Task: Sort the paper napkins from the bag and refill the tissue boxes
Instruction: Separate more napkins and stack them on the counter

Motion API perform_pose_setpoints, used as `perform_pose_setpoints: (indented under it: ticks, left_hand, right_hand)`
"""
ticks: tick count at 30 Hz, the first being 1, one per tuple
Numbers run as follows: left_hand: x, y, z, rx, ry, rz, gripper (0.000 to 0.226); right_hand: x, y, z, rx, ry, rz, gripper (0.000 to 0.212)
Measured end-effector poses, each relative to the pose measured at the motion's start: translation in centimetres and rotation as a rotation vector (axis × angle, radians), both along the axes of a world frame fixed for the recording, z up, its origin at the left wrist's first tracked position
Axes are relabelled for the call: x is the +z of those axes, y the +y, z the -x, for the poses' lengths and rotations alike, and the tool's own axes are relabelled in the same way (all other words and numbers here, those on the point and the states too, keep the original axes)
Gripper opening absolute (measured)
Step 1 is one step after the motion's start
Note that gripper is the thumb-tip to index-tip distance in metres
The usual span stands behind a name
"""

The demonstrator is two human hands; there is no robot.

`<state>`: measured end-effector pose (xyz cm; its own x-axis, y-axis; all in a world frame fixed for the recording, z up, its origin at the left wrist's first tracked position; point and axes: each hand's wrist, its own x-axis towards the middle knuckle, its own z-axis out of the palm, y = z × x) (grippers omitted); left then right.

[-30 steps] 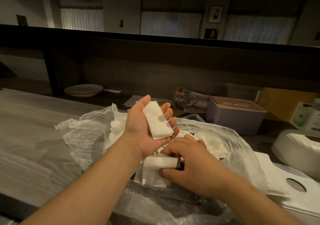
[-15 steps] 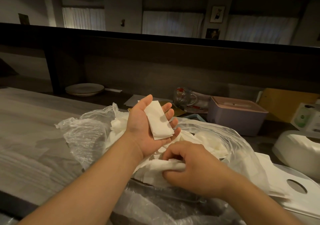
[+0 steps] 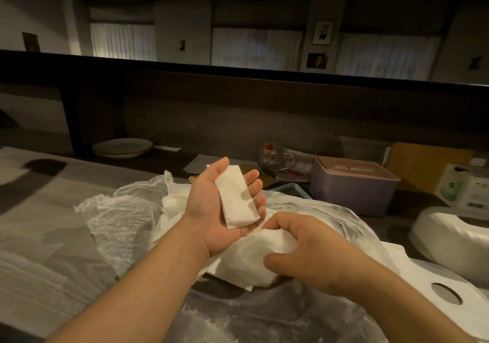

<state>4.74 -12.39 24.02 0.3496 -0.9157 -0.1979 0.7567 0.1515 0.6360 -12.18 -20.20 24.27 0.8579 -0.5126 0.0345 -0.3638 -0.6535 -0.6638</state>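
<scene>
My left hand (image 3: 211, 210) is held palm up over a clear plastic bag (image 3: 119, 223) of white napkins. A folded white napkin (image 3: 235, 197) lies flat across its palm and straight fingers. Just below it, my right hand (image 3: 312, 258) grips a crumpled white napkin (image 3: 254, 255) between curled fingers and thumb, above the bag's loose napkins. A mauve tissue box (image 3: 352, 192) with a pink slotted lid stands behind the bag at the right. A white tissue box (image 3: 449, 239) lies at the far right, and its flat white lid (image 3: 447, 292) with an oval hole rests near my right wrist.
The bag lies on a grey wood-grain counter (image 3: 34, 223). On a lower dark shelf behind stand stacked plates (image 3: 121, 148), a glass mug (image 3: 276, 157), papers, a brown cardboard piece (image 3: 423, 168) and a small white and green box (image 3: 465, 189). A dark ledge runs across behind.
My right hand has drawn a napkin up out of the bag and bunched it in its grip, closer to my left palm. My left hand has stayed put with its folded napkin.
</scene>
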Motion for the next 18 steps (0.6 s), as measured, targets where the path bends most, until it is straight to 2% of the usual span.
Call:
perform_pose_setpoints:
  ticks: [6, 10, 15, 18]
  left_hand:
    - [0.4, -0.1, 0.4, -0.048, -0.16, -0.065, 0.055]
    - [0.8, 0.3, 0.9, -0.121, -0.26, -0.115, 0.057]
    - [0.9, 0.6, 1.2, -0.183, -0.298, -0.116, 0.049]
    - [0.8, 0.6, 1.6, -0.202, -0.378, -0.07, 0.047]
  right_hand:
    - [0.4, -0.6, 0.3, -0.05, -0.173, -0.143, 0.038]
    - [0.8, -0.8, 0.5, -0.081, -0.332, -0.293, 0.034]
    - [0.8, -0.9, 0.4, -0.145, -0.44, -0.315, 0.035]
    - [0.7, -0.9, 0.3, -0.164, -0.508, -0.347, 0.025]
